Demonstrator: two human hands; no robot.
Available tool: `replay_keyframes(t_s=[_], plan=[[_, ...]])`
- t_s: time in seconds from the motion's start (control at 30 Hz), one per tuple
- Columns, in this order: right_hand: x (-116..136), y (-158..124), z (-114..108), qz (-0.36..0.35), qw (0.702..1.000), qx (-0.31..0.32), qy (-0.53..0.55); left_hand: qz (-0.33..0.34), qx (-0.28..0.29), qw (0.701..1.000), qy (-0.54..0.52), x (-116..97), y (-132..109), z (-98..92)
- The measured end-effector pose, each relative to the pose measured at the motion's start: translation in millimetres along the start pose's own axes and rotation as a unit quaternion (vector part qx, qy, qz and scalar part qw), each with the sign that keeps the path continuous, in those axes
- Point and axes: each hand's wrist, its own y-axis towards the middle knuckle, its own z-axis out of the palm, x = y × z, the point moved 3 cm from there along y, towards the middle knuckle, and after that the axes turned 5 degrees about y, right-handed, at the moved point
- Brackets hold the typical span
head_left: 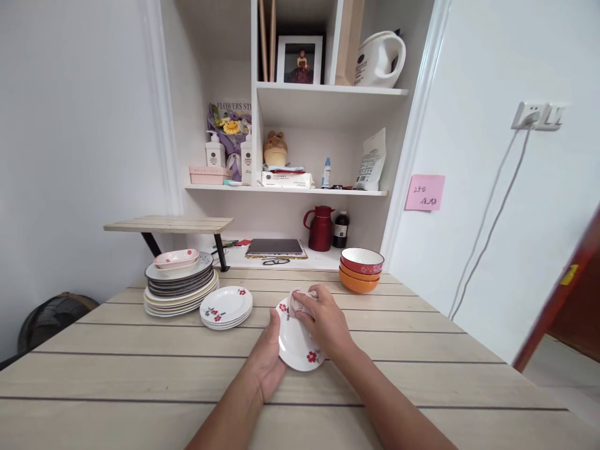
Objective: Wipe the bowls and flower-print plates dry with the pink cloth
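Observation:
A white plate with red flowers (296, 347) is tilted up above the wooden table. My left hand (269, 356) grips its left edge, thumb on the rim and the other fingers beneath. Bunched in my right hand (325, 319) is a pale pinkish cloth (296, 305), pressed on the plate's upper part. The right fingers close around the cloth and partly hide it. To the left lies a short stack of matching small flowered plates (229, 306).
Farther left stands a taller stack of plates (180, 290) with a pink dish (176, 257) on top. Stacked red and orange bowls (360, 272) sit at the right. Behind are a small raised shelf (169, 224), a laptop (275, 247), glasses (276, 262) and a red jug (321, 228).

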Motion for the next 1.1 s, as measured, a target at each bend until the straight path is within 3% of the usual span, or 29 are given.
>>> replay_keyframes(t_s=[0.43,0.67,0.77,0.87,0.97,1.1], plan=[[21.6,-4.7,4.3,-0.087,0.993,0.072,0.032,-0.011,-0.009,1.000,-0.021,0.1,-0.7,1.7],[27.4,-12.4,0.9,-0.178,0.962,0.183,0.098,0.005,-0.031,0.999,-0.042,-5.5,2.8,-7.2],[22.4,-15.9,-4.4,-0.167,0.957,0.208,0.113,0.023,-0.041,0.998,-0.049,-11.5,6.7,-15.0],[11.5,-15.8,-10.6,-0.116,0.967,0.190,0.122,0.065,-0.029,0.994,-0.085,-17.3,10.7,-21.3],[-3.2,-11.8,-13.3,-0.037,0.984,0.133,0.116,0.101,-0.022,0.988,-0.115,-19.7,12.6,-25.1],[-18.1,-4.6,-13.9,0.034,0.995,0.029,0.093,0.072,-0.007,0.993,-0.090,-13.0,10.7,-19.2]])
